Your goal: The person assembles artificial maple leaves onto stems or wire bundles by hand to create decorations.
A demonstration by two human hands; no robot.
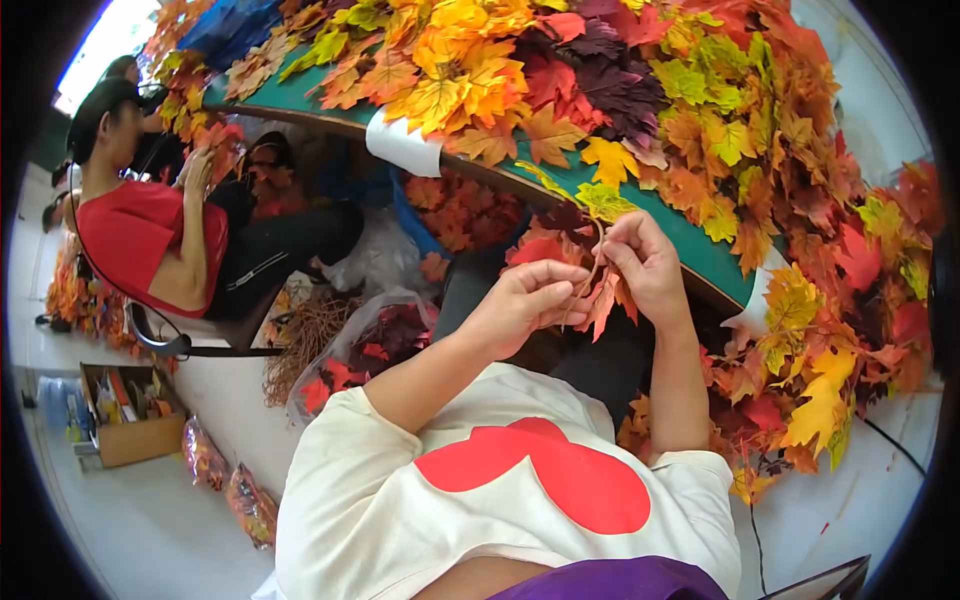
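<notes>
The left hand (525,308) and the right hand (648,268) meet just in front of the near edge of the green-topped desk (718,265), above the person's lap. Between them is a thin brown stem (598,248), bearing an orange-red leaf (603,303) that hangs below the hands. The right thumb and index finger are pressed together, pinching the stem near its upper part; the left fingers are curled, thumb toward index, and pinch it lower down. A yellow-green leaf (606,202) lies just beyond the right hand at the desk's edge.

Yellow-orange leaves (460,60) and dark purple leaves (612,92) are heaped on the desk. Beneath it, a blue container (410,222) holds red leaves (462,205), and nearer the left forearm stands a clear plastic bag (330,350) of darker red leaves. A bundle of brown stems (303,345) is beside that bag. Farther left, a co-worker in a red shirt (150,235) sits holding orange leaves (220,148), and a cardboard box (142,440) rests on the floor (150,530)
</notes>
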